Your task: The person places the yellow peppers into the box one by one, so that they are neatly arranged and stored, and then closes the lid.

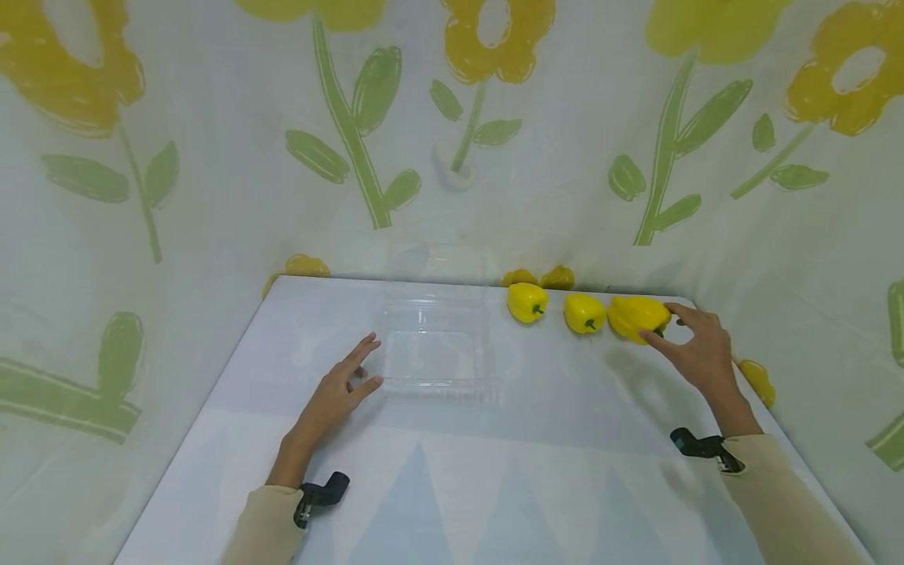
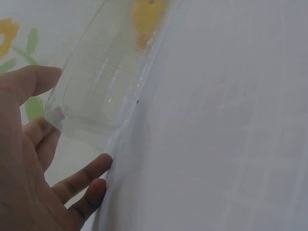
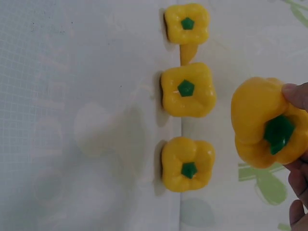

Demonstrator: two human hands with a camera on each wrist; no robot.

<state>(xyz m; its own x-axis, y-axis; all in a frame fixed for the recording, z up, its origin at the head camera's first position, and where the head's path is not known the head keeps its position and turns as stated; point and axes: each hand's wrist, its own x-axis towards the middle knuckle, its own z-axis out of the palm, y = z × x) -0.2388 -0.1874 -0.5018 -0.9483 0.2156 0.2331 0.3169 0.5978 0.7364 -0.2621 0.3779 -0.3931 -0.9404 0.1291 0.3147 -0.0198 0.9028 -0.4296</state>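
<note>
A glossy yellow bell pepper (image 3: 255, 120) with a green stem is gripped between the thumb and fingers of my right hand (image 1: 699, 349), at the back right of the table. In the right wrist view it is raised off the tabletop beside three similar bell peppers (image 3: 188, 90) standing in a row; the head view overlaps it with the rightmost one. My left hand (image 1: 332, 400) has its fingers spread at the left side of a clear plastic container (image 1: 434, 382). The left wrist view shows its thumb and a finger right at the container's edge (image 2: 55, 96).
The white table (image 1: 297, 314) ends just behind the peppers and container. A pale curtain (image 1: 551, 180) with printed yellow flowers hangs behind and around it. The container's transparent lid (image 1: 434, 263) stands up at the back. Each wrist carries a black camera (image 1: 325, 490).
</note>
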